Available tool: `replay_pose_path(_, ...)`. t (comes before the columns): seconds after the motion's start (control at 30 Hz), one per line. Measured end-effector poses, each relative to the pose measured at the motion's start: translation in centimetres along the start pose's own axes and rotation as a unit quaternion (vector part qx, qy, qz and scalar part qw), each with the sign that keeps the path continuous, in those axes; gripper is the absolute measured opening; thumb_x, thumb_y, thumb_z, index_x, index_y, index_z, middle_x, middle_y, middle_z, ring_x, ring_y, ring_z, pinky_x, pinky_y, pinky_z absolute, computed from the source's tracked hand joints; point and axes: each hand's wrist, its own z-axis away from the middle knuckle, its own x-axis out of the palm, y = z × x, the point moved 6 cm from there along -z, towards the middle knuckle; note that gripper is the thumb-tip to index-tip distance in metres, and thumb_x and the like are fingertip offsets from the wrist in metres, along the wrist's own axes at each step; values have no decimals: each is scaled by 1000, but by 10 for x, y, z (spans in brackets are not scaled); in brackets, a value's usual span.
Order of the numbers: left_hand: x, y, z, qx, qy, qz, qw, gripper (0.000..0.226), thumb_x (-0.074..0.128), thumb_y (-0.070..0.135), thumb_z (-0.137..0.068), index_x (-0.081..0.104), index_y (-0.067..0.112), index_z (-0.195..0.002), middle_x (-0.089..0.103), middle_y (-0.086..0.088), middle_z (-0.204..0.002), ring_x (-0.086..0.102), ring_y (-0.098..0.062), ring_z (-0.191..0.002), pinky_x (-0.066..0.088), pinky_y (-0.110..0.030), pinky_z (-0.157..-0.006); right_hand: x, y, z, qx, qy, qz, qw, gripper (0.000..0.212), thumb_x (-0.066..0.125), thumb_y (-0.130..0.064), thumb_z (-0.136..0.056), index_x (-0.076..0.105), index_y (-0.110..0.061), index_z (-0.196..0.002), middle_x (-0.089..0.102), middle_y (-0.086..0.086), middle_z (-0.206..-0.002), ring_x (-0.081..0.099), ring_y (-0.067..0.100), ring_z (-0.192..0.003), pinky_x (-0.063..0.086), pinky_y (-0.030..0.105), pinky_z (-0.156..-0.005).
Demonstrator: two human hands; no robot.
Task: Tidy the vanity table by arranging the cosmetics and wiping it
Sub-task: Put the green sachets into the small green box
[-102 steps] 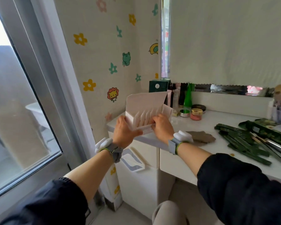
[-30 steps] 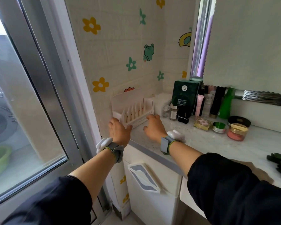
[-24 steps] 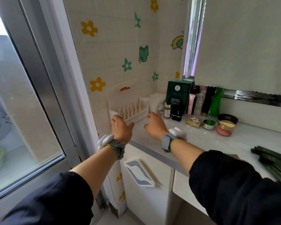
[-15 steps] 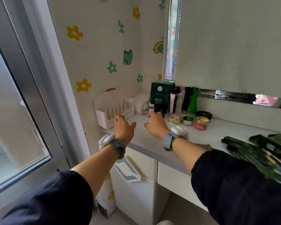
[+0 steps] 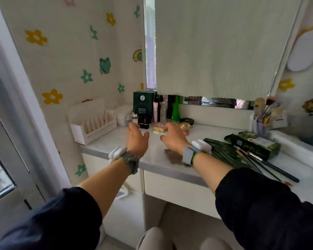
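Note:
A white box of small tubes point(image 5: 92, 124) stands at the far left of the white vanity table point(image 5: 159, 159), against the wall. My left hand point(image 5: 136, 139) hovers over the tabletop with relaxed fingers, holding nothing. My right hand point(image 5: 173, 138) is beside it, fingers spread, empty, just in front of a gold compact point(image 5: 159, 128) and a gold-lidded jar point(image 5: 184, 126). Behind them stand a dark green box point(image 5: 143, 105), a pink tube point(image 5: 155, 111) and a green bottle point(image 5: 175, 110).
Dark green packets point(image 5: 222, 150) and long makeup brushes point(image 5: 260, 163) lie on the right of the table. A brush holder point(image 5: 260, 121) stands at the back right. A blind point(image 5: 215, 47) hangs over the mirror. A window point(image 5: 0, 123) is on the left.
Both hands have let go of the white tube box, now set against the left wall, and have moved right toward the middle of the table. The view has swung right.

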Motion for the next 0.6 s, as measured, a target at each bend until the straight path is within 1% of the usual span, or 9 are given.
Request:
replay_pose_path(0.13, 23, 18, 14, 27, -22, -3, 999, 37, 59, 18, -91, 42, 5, -121, 53, -13, -120, 53, -29, -107, 45, -39, -92, -19, 25, 13, 23, 3, -5, 1000, 44, 60, -21, -89, 50, -8, -130, 44, 14, -137, 46, 31, -125, 42, 38, -102)
replay_pose_path(0.3, 55, 33, 30, 39, -59, 3, 997, 36, 59, 20, -91, 44, 5, -120, 55, -12, -118, 54, -27, -104, 45, -38, -88, -44, 53, 28, 45, 30, 12, 998, 41, 59, -19, -88, 53, -8, -127, 43, 17, -131, 47, 36, -119, 40, 35, -101)
replay_pose_path(0.5, 91, 51, 48, 50, -97, -2, 994, 34, 58, 22, -91, 45, 8, -120, 56, -8, -115, 55, -25, -104, 45, -37, -87, -67, 85, 46, 81, 33, 27, 996, 43, 57, -24, -90, 49, -10, -130, 40, 15, -133, 48, 34, -118, 42, 37, -100)
replay_pose_path(0.6, 112, 63, 59, 56, -122, 8, 991, 35, 58, 22, -91, 45, 8, -120, 56, -9, -114, 56, -26, -104, 47, -39, -89, -81, 102, 54, 96, 44, 31, 994, 42, 57, -24, -91, 49, -11, -131, 39, 14, -135, 47, 32, -120, 42, 36, -101)
